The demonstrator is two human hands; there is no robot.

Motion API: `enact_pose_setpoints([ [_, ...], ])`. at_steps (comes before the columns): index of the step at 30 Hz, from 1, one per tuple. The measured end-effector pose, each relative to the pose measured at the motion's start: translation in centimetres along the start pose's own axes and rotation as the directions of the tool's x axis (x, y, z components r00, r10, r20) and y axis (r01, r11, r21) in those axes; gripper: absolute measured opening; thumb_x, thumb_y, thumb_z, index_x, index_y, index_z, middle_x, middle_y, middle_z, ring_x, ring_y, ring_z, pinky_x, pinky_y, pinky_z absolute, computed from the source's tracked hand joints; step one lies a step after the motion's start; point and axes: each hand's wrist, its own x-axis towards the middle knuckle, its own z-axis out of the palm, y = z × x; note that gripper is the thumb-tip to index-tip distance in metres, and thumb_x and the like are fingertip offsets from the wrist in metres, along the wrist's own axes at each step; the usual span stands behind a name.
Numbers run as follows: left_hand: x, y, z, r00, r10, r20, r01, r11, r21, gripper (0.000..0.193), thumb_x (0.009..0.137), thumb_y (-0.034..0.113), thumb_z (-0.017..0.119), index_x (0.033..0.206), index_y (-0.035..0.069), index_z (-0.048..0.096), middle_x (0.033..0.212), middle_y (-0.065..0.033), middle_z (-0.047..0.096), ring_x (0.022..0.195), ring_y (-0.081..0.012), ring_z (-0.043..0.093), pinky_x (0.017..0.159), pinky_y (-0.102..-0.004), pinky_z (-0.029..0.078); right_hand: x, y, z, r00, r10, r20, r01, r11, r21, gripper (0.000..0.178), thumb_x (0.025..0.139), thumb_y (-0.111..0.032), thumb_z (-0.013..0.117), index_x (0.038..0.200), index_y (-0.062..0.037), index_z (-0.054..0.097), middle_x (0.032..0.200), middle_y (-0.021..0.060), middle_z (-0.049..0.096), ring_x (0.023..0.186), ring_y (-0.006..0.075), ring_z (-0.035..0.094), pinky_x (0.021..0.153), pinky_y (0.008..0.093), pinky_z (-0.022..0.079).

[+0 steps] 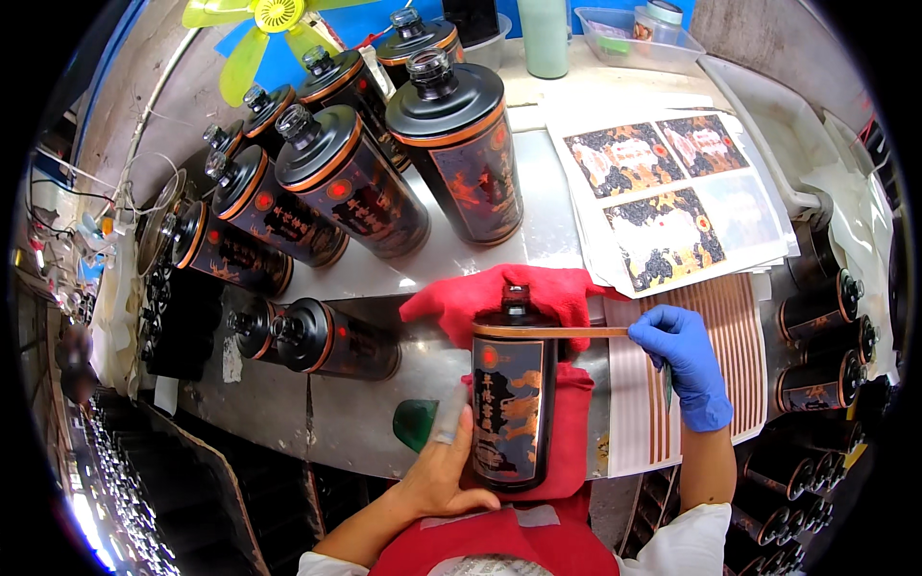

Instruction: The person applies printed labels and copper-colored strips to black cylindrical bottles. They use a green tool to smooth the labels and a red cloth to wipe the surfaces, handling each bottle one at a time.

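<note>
Pointing its neck toward the top of the frame, the black bottle [509, 413] lies low in the middle on a red cloth [573, 422], its long axis running nearly straight up and down. The left hand [442, 475] is half open against its lower left side, thumb spread from the fingers. The gloved right hand [680, 344] is nearly closed, pinching one end of a copper-coloured strip [576, 333] that stretches level across the bottle's shoulder; a slim green tool [667, 382] pokes out below that hand. Over at the upper right, a clear tub [677, 56] holds a lidded jar [663, 21]; I can't make out what's in the long pale tray [764, 120] beside it.
</note>
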Motion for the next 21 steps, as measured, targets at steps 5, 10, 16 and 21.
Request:
enact_pose_setpoints([
  [5, 1.4, 3.5, 0.7, 0.960, 0.233, -0.153, -0.177, 0.935, 0.309, 0.086, 0.075, 0.056, 0.065, 0.141, 0.010, 0.035, 0.138, -0.0211, 0.039, 0.135, -0.0391, 0.024, 0.107, -0.0578, 0.009, 0.1, -0.1, 0.3, 0.999, 0.037, -0.014, -0.037, 0.999, -0.020, 0.016, 0.075, -0.018, 0.072, 0.076, -0.0043, 0.065, 0.061, -0.0031, 0.054, 0.051, 0.0021, 0.043, 0.045, 0.0180, 0.032],
  [10, 2.3, 3.0, 1.3, 0.967, 0.253, -0.002, -0.212, 0.816, 0.538, 0.053, 0.077, 0.020, 0.062, 0.129, 0.020, 0.054, 0.140, -0.0155, 0.038, 0.133, -0.0364, 0.030, 0.110, -0.0524, 0.015, 0.0, -0.8, 0.7, 0.998, 0.059, -0.024, -0.060, 0.998, -0.035, 0.015, 0.075, -0.017, 0.072, 0.076, -0.0040, 0.065, 0.062, -0.0027, 0.055, 0.053, 0.0019, 0.044, 0.047, 0.0178, 0.033],
  [16, 0.4, -1.7, 1.7, 0.935, 0.273, -0.227, -0.248, 0.959, 0.135, 0.060, 0.075, 0.026, 0.073, 0.123, -0.002, 0.049, 0.132, -0.0394, 0.034, 0.111, -0.0505, 0.049, 0.100, -0.0509, 0.035, -0.8, -3.8, 4.9, 0.992, 0.027, 0.119, -0.026, 1.000, -0.007, 0.013, 0.078, -0.010, 0.069, 0.083, 0.0019, 0.067, 0.073, 0.0027, 0.063, 0.067, 0.0082, 0.058, 0.065, 0.0218, 0.046],
  [21, 0.6, 1.9, 0.5, 0.886, 0.262, -0.383, -0.170, 0.951, 0.259, 0.067, 0.074, 0.051, 0.068, 0.123, 0.007, 0.054, 0.127, -0.0264, 0.048, 0.117, -0.0404, 0.048, 0.103, -0.0582, 0.025, -0.8, -3.9, 5.9, 0.993, 0.047, 0.111, -0.047, 0.999, -0.002, 0.013, 0.078, -0.010, 0.069, 0.083, 0.0023, 0.067, 0.073, 0.0032, 0.063, 0.068, 0.0081, 0.058, 0.065, 0.0221, 0.046],
])
